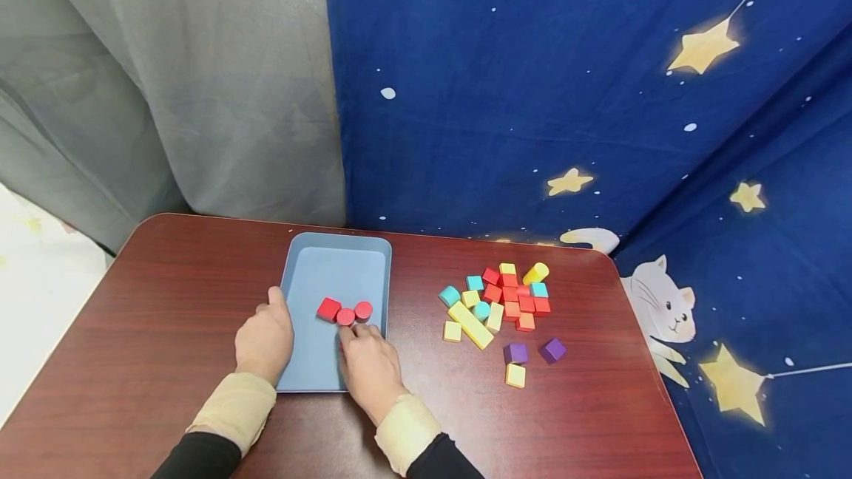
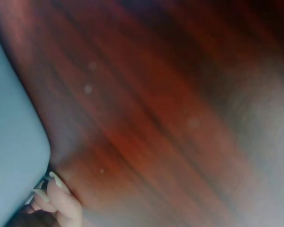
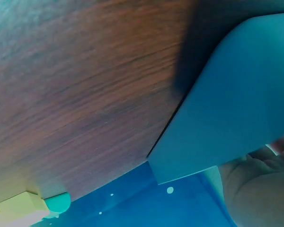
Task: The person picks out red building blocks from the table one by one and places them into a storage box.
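A blue-grey tray [image 1: 336, 257] lies on the table with a red cube [image 1: 329, 309] and two red round blocks [image 1: 363, 310] in its middle. My left hand [image 1: 265, 335] grips the tray's left side; in the left wrist view its curled fingers [image 2: 61, 196] sit at the tray's edge. My right hand [image 1: 371, 368] reaches over the tray's right side, fingertips just below the round blocks. A sliver of red shows by its thumb, apparently a red block [image 1: 342, 347] pinched there, mostly hidden. In the right wrist view the tray wall [image 3: 236, 104] covers most of the fingers.
Right of the tray, several red, yellow and teal blocks [image 1: 509, 294] lie clustered on the brown table [image 1: 166, 301]. Two purple cubes [image 1: 552, 350] and a yellow cube [image 1: 515, 375] lie nearer the front. Behind the table hang grey and blue star-patterned curtains [image 1: 466, 94].
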### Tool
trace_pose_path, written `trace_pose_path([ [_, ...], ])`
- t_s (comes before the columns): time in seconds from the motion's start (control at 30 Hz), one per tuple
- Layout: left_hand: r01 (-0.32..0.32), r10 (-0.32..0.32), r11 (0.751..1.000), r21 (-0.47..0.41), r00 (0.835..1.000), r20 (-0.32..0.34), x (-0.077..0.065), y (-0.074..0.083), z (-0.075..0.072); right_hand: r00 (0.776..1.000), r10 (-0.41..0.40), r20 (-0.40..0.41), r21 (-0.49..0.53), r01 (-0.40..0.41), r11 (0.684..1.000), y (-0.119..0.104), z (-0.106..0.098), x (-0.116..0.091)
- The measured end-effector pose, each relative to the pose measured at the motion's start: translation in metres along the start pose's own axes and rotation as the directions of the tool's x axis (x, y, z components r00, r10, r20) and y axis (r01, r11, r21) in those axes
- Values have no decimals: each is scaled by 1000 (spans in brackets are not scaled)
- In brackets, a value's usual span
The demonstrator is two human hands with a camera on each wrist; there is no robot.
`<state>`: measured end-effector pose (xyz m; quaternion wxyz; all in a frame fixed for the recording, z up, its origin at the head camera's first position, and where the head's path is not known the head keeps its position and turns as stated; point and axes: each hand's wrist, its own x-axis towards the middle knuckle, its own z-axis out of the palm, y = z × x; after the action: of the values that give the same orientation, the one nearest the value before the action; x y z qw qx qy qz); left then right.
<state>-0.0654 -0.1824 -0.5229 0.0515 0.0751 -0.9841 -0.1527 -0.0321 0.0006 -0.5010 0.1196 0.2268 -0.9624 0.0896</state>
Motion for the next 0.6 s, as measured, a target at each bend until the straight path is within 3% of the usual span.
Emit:
trace_pose_path([
  [0.27, -7, 7, 1000, 0, 1000, -17, 0, 0, 1, 999, 11, 45, 32, -12, 999, 3, -11, -4],
  [0.6, 5, -5, 1000, 2, 1000, -24, 1, -1, 2, 1000, 5, 0, 100, -5, 995, 15, -27, -7],
])
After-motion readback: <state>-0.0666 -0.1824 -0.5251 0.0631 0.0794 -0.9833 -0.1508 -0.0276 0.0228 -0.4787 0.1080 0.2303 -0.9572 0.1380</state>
